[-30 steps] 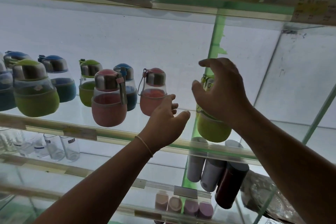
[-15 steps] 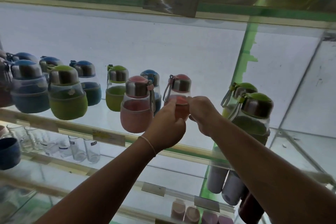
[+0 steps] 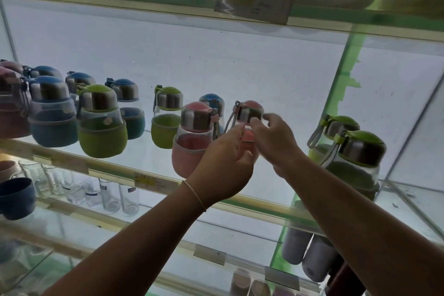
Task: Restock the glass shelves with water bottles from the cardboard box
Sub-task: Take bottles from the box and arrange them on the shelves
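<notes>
- So, nearest the camera: both forearms reach up to the glass shelf (image 3: 153,181), and the left hand (image 3: 222,168) wraps its curled fingers round the lower body of a pink bottle (image 3: 248,113). That grip looks firm enough, but the fingers cover most of the body, so I can't tell if the base sits flat on the glass yet.
- The right hand (image 3: 276,142) is up at the steel cap, thumb and fingertips pinching or nudging its rim. It's a bit blurred, so I can't swear it's a real pinch.
- My take: they're squaring this bottle up in its row. To do it well, keep the lower hand as the anchor and only twist with the upper one, so the carry loop on the left side ends up facing like the others.
- Watch the front pink bottle (image 3: 192,137) just beside the left knuckles. It's close enough to get bumped.
- The green bottle (image 3: 358,158) to the right stands near the edge, right by the right forearm, so pull that arm back carefully.
- Further back, blue and green ones stand in rows. The cardboard box isn't in view.
</notes>
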Demonstrator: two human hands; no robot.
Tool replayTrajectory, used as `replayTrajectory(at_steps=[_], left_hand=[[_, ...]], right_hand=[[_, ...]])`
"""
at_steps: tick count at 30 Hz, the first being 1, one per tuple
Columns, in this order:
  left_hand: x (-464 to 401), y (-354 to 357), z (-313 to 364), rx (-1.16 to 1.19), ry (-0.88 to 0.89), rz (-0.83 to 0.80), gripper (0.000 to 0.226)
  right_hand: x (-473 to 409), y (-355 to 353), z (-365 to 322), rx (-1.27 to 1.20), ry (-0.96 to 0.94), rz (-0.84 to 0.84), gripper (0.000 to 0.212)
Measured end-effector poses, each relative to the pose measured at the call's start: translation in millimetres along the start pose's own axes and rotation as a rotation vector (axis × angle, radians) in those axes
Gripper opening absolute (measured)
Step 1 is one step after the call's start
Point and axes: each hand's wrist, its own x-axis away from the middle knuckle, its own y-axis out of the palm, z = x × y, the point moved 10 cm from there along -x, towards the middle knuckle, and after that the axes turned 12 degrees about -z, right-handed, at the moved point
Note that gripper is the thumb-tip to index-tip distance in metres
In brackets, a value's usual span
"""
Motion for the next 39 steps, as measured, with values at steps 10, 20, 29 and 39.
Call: replayTrajectory(at_steps=[10,20,29,39], left_hand=[[29.2,-116.2,18.9,-0.102,0.111,0.323,0.058],[39.3,-175.6,-63.8,-0.132,-0.095,0.318,0.054],[44.6,-172.0,-111.5,-0.018,-0.178,0.187,0.053],[43.9,-163.1,-130.0,0.138,-0.204,0.097,0.050]], right_hand=[[-15.0,31.5,-123.7,0.213,-0.316,0.025,0.044],[-44.8,112.1,-170.6,0.394,-0.282,-0.151,0.045],[-81.8,160.4,-172.2,0.763,-0.102,-0.263,0.035],[-96.9,186.2,-162.0,0.997,-0.043,-0.283,0.044]])
